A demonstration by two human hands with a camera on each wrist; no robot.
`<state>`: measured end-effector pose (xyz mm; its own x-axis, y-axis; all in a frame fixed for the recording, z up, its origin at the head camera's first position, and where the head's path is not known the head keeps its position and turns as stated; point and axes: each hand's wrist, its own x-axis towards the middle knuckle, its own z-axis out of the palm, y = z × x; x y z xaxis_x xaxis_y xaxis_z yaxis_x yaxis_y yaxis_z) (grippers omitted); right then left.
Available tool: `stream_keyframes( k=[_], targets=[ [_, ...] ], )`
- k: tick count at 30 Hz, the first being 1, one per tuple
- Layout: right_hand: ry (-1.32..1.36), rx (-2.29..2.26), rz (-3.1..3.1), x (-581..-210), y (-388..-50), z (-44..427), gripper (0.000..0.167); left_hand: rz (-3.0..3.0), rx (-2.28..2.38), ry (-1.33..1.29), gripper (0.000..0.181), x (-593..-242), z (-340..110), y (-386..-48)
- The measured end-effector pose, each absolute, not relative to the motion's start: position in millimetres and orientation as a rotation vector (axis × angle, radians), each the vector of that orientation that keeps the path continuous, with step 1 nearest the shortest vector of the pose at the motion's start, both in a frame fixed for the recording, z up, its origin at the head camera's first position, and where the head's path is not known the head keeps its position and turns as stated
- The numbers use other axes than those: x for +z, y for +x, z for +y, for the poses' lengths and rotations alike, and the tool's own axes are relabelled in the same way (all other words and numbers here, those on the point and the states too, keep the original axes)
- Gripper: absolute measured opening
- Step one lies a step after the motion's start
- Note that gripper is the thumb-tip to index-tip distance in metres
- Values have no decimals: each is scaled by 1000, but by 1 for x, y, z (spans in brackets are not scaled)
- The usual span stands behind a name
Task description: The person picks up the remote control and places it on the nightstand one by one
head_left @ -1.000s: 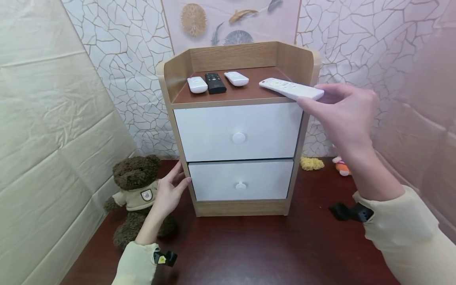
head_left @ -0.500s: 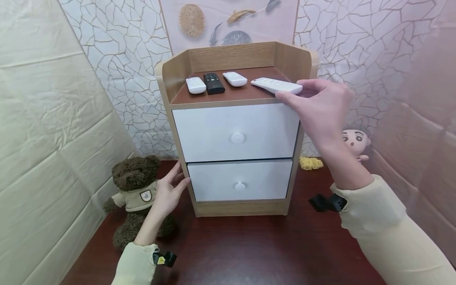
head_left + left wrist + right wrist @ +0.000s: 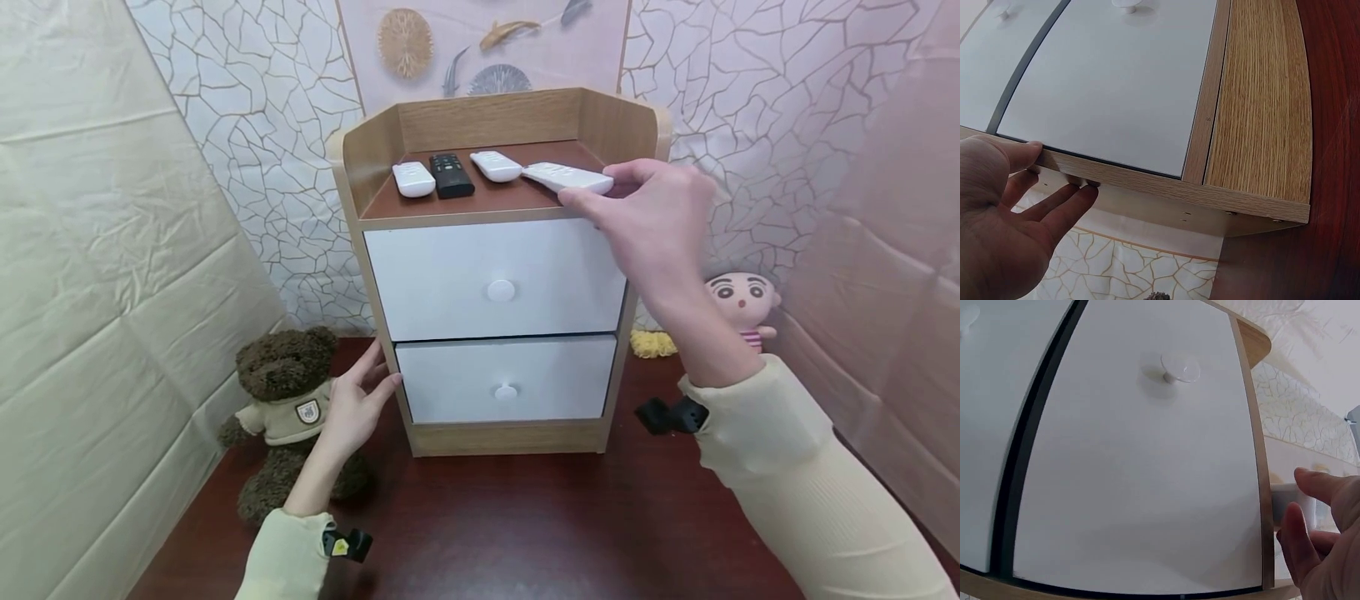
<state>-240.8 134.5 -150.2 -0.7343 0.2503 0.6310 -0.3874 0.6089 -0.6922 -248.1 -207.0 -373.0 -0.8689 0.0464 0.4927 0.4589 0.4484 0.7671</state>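
In the head view my right hand (image 3: pixel 651 218) pinches a white remote control (image 3: pixel 568 177) by its near end, thumb on the front side. The remote is over the right part of the cabinet's brown top; whether it touches the top cannot be told. To its left lie a white remote (image 3: pixel 497 166), a black remote (image 3: pixel 452 175) and another white remote (image 3: pixel 413 179). My left hand (image 3: pixel 358 410) rests on the left side of the two-drawer cabinet (image 3: pixel 510 437), its thumb at the front edge and fingertips on the side panel. Both drawers look nearly closed.
A brown teddy bear (image 3: pixel 285 408) sits left of the cabinet, close to my left forearm. On the right are a doll (image 3: pixel 742 300) and a yellow fuzzy thing (image 3: pixel 653 343). A raised wooden rim (image 3: pixel 491 121) borders the cabinet top at the back and sides.
My right hand has moved left with the white remote, from the cabinet's right edge inward over the top. The doll behind my forearm has come into view. My left hand has stayed put.
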Motion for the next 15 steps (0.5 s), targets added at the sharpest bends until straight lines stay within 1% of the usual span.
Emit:
stream_keyframes(
  k=[5,9,15],
  targets=[
    [163,1023,-2152,-146,-246,130,49,-2314,-1397,-415,68,-374,-207,-249],
    [183,938,-2172,-141,-251,128,48,-2324,-1412,-410,68,-374,-207,-248],
    [140,881,-2252,-136,-256,125,52,-2322,-1420,-409,68,-374,-208,-248]
  ],
)
